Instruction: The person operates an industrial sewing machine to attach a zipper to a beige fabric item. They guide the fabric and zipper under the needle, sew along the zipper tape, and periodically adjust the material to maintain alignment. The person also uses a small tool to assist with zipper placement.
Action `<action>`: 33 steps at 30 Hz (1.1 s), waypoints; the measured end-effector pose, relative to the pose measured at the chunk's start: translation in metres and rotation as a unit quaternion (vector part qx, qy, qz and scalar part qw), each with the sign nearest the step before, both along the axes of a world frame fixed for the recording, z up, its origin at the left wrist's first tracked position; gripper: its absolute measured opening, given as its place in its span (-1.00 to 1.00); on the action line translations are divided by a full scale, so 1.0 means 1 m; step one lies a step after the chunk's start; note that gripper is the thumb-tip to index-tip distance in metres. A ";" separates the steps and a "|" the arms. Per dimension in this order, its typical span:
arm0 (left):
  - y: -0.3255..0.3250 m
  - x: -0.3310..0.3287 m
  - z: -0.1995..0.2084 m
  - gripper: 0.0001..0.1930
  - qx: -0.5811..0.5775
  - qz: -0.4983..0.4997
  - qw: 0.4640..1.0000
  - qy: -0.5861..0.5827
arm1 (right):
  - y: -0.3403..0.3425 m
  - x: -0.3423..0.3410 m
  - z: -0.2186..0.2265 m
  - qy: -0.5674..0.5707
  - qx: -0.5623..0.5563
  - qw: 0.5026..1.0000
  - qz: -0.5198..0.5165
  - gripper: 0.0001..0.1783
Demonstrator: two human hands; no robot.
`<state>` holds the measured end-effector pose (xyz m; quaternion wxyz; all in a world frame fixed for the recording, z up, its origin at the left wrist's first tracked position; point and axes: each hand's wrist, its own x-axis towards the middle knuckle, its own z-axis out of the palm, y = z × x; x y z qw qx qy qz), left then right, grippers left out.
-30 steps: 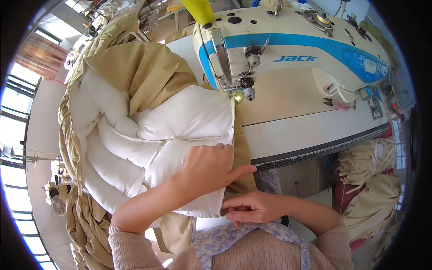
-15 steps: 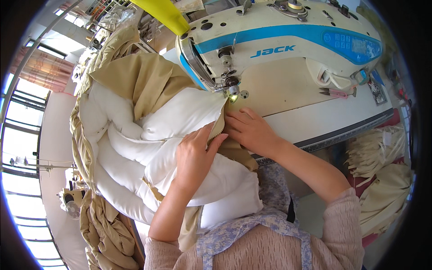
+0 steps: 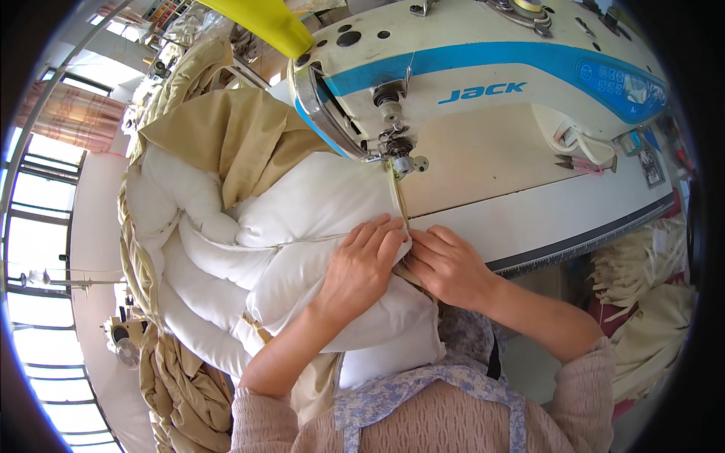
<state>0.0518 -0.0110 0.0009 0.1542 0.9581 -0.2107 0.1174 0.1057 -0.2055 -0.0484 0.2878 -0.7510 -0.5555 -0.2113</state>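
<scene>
A puffy white padded piece [image 3: 302,200] with a tan fabric cover [image 3: 249,143] lies bunched to the left of the white and blue sewing machine [image 3: 483,64]. Its narrow tan edge [image 3: 399,192] runs from under the needle area [image 3: 400,151] straight toward me. My left hand [image 3: 362,264] is closed on that edge, fingers bent over the white padding. Close beside it, my right hand [image 3: 445,264] pinches the same edge from the right. The fingertips of both hands nearly meet, and the layers between them are partly hidden.
Pink-handled snips [image 3: 585,164] lie on the machine bed under the arm. A ruler strip [image 3: 544,260] follows the table's front edge. Tan fabric strips [image 3: 627,260] are piled at right, and more tan cloth [image 3: 181,377] hangs at lower left. A yellow tapered object [image 3: 264,23] stands behind the machine head.
Both hands have moved toward me along the edge, away from the needle, and closer together. The edge, earlier curled open between them, is now drawn straight. The view has shifted slightly.
</scene>
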 end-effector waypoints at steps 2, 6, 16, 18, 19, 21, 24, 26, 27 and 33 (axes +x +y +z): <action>0.003 0.004 0.003 -0.53 -0.026 0.001 1.000 0.013 | 0.001 0.001 0.001 -0.007 0.006 1.000 -0.005 -0.79; 0.005 0.010 0.015 -0.48 -0.071 -0.004 0.997 0.042 | 0.004 0.001 0.002 0.005 0.022 1.000 -0.015 -0.78; 0.012 0.014 0.005 -0.43 -0.079 -0.031 0.995 0.061 | 0.000 0.004 0.010 0.019 -0.034 0.999 -0.008 -0.76; 0.015 0.020 0.006 -0.43 -0.088 -0.034 0.993 0.069 | 0.000 0.010 0.012 0.005 -0.036 0.999 -0.019 -0.74; 0.017 0.025 0.007 -0.43 -0.090 -0.037 0.993 0.072 | 0.001 0.013 0.012 0.005 -0.043 0.999 -0.024 -0.74; 0.025 0.036 0.007 -0.45 -0.100 -0.042 0.991 0.076 | 0.003 0.023 0.012 0.004 -0.057 0.998 -0.034 -0.73; 0.039 0.053 0.005 -0.49 -0.099 -0.064 0.992 0.049 | 0.014 0.038 0.008 -0.008 -0.041 0.998 -0.044 -0.74; 0.042 0.056 0.005 -0.53 -0.107 -0.071 0.991 0.041 | 0.016 0.046 0.008 -0.024 -0.041 0.998 -0.046 -0.74; 0.039 0.053 0.008 -0.56 -0.124 -0.043 0.990 0.049 | 0.015 0.043 0.008 -0.011 -0.040 0.998 -0.047 -0.74; 0.023 0.034 0.018 -0.68 -0.178 0.067 0.979 0.074 | 0.005 0.030 0.002 0.071 -0.032 0.995 -0.062 -0.71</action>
